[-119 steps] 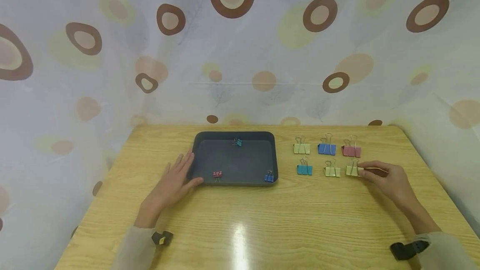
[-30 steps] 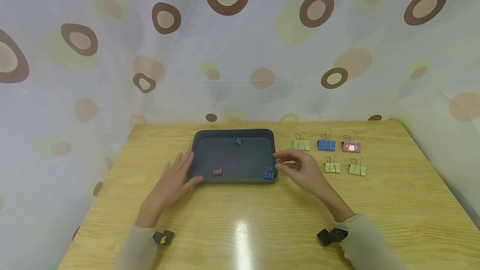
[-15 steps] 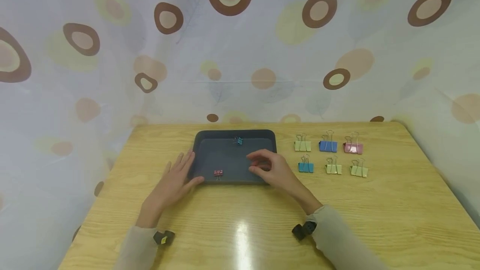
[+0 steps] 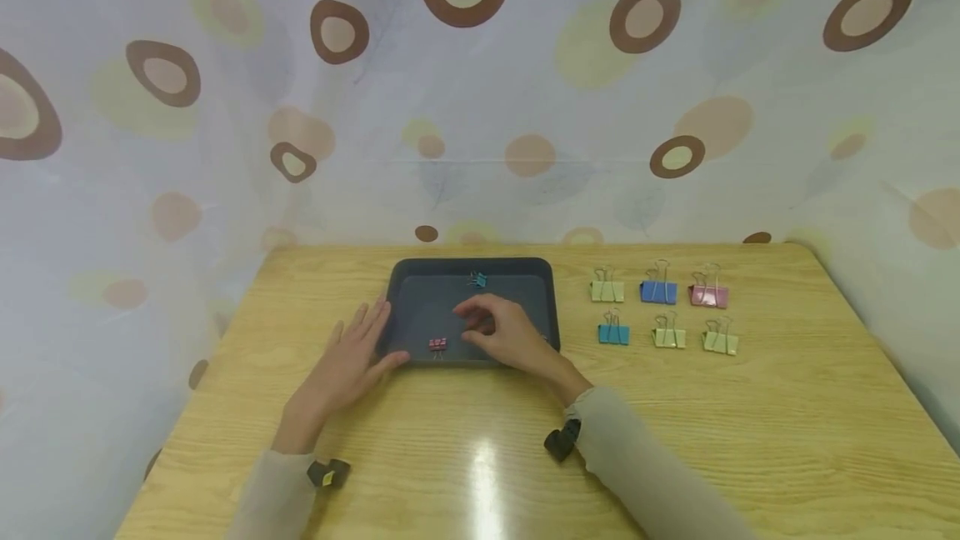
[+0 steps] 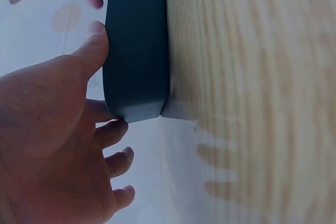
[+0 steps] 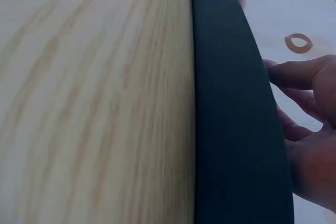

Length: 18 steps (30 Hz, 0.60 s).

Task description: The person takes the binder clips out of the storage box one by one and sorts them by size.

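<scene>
Left hand [image 4: 343,365], with yellow-patched wrist camera [image 4: 328,475], spread against dark tray [image 4: 423,302]; right hand [image 4: 510,336] bent above, hold unclear

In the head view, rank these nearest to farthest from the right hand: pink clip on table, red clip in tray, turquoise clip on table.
1. Red clip: in the tray, left of the right hand.
2. Turquoise clip: on the table, front row.
3. Pink clip: on the table, back row's right end.
</scene>
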{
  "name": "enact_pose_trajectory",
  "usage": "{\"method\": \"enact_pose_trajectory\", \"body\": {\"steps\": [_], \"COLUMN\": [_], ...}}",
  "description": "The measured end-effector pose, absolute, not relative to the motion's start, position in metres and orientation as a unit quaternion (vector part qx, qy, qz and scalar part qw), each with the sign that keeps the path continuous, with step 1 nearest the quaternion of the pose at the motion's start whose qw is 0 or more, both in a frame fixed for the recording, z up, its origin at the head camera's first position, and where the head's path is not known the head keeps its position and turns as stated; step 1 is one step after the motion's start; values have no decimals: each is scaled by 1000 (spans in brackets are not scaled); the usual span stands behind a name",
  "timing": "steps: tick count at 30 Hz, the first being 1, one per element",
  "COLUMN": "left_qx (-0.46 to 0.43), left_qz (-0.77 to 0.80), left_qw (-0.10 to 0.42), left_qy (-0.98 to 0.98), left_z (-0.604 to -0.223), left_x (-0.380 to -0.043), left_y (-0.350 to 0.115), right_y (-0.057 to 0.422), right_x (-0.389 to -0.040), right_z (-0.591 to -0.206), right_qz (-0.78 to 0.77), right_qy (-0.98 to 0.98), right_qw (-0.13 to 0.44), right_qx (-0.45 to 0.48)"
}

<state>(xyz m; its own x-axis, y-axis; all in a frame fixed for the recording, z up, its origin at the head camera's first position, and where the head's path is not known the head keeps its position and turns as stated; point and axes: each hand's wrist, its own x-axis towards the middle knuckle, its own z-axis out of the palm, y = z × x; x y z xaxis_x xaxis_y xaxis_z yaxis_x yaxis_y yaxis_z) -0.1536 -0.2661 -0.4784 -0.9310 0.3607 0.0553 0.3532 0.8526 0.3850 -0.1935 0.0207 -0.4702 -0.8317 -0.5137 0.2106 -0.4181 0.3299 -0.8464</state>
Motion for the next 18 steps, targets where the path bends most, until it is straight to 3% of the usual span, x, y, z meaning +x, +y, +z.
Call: {"method": "enact_pose_trajectory", "body": {"steps": [18], "left_qx": [189], "left_qz": [188], "left_qw": [-4], "left_qy": [964], "left_z": [-477], "left_x": [-153], "left_y": [-265], "right_y": [-19], "right_x": [-208], "right_z": [-482], "right_qz": [-410], "right_qy": [860], "right_qw": [95], "right_qx": [-288]}}
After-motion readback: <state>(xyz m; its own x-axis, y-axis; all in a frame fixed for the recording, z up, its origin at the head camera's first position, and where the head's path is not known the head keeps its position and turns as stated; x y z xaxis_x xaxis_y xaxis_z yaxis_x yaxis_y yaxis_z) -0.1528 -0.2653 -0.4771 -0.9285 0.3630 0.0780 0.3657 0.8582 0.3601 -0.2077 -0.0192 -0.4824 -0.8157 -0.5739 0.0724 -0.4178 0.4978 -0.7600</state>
